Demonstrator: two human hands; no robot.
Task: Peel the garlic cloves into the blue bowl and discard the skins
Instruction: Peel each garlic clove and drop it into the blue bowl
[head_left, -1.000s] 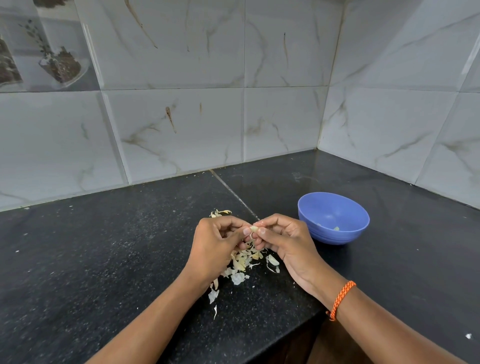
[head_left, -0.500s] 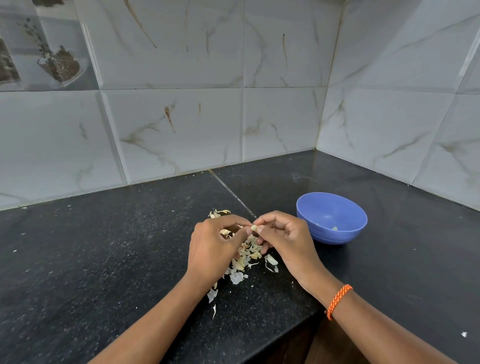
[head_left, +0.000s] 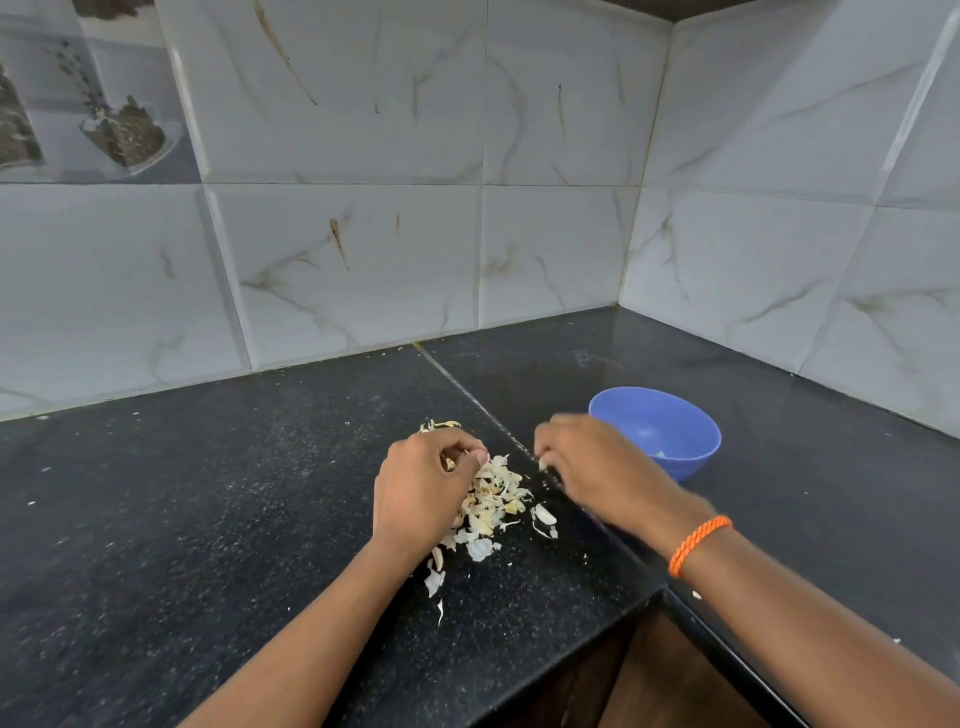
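Observation:
A blue bowl (head_left: 662, 415) stands on the black counter at right, with a pale bit of garlic inside. A heap of garlic skins (head_left: 491, 499) lies left of it. My left hand (head_left: 421, 493) hovers over the heap with curled fingers, thumb against fingertips on a scrap of skin. My right hand (head_left: 597, 467), blurred by motion, is between the heap and the bowl and pinches a small pale garlic clove (head_left: 543, 464) at its fingertips. An orange thread band sits on the right wrist.
The black granite counter (head_left: 208, 519) fills a tiled wall corner. Its front edge steps inward near the lower middle, with a dark wooden cabinet (head_left: 649, 675) below. Loose skin flakes (head_left: 434, 582) lie near my left wrist.
The hands were joined over the heap, working one clove. Now they have parted: the right hand moved right toward the bowl with the clove, the left stayed over the skins.

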